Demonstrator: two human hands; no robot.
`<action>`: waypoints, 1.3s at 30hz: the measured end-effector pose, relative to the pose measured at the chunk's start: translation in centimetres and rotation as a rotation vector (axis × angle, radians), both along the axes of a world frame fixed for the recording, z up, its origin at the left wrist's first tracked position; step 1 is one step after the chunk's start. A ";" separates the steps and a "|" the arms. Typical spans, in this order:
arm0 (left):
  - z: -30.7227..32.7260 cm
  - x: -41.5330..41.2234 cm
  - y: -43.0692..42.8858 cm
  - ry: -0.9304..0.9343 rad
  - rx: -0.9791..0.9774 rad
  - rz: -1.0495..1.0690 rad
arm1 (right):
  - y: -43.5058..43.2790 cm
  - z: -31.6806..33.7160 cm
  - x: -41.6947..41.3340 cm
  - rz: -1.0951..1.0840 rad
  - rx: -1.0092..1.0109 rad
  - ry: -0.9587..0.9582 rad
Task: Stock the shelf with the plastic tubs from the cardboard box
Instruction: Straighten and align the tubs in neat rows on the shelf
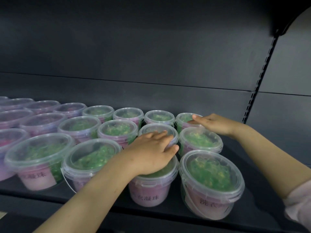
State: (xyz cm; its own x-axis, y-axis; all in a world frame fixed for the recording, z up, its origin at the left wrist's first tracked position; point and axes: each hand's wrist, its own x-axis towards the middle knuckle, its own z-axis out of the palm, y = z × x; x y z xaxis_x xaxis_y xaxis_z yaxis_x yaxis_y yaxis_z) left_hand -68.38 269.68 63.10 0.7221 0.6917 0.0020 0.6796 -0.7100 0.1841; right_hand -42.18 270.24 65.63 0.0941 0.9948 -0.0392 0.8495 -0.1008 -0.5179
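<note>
Shelf (25,195): dark deck, bare strip to the right of the tubs. The cardboard box is out of view, so how much stock remains is unknown.
Tub block (79,125): three rows, lids nearly touching. Risk: a push on one tub passes down its row and skews the line.
Front-right tub (210,179): nearest the shelf lip and looks tilted, though that may be lens distortion. Risk: a sleeve or forearm drawn back across it could knock it off the front.
Middle-row tub (158,130): under the left fingers. Risk: pressure on the lid could pop or dent it.
Back-right tub (183,118): close to the rear wall. Risk: an off-centre press tips it rather than slides it.
Left hand (154,148): fingers flat on the middle-row lid, thumb at its near rim, holding nothing up.
Right hand (217,123): fingers straight, resting on the back-right lid.
Wire handle (67,180): stands clear of its tub. Risk: it snags a wrist.
</note>
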 end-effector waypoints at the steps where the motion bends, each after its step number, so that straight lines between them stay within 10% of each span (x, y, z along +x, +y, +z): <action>1: 0.0 0.0 0.0 -0.001 0.001 0.001 | -0.3 0.0 -0.1 0.008 0.000 0.007; 25: 0.2 0.0 -0.1 -0.052 0.022 0.023 | -7.4 -0.1 -3.0 0.121 0.039 -0.023; 34: 2.8 -2.0 -0.6 -0.822 -0.167 -0.036 | -11.4 1.2 -5.5 0.126 0.313 -0.030; 39: 2.9 -5.5 -3.5 -0.605 0.065 -0.257 | -16.5 1.2 -7.5 0.127 0.424 -0.202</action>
State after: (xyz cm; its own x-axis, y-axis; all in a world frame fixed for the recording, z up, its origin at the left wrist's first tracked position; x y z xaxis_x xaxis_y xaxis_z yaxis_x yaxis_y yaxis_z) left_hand -73.85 266.13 66.00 0.7225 0.4821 0.4956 0.2770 -0.8586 0.4314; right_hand -49.66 253.76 66.84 -0.0655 0.9232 0.3788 0.9290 0.1950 -0.3147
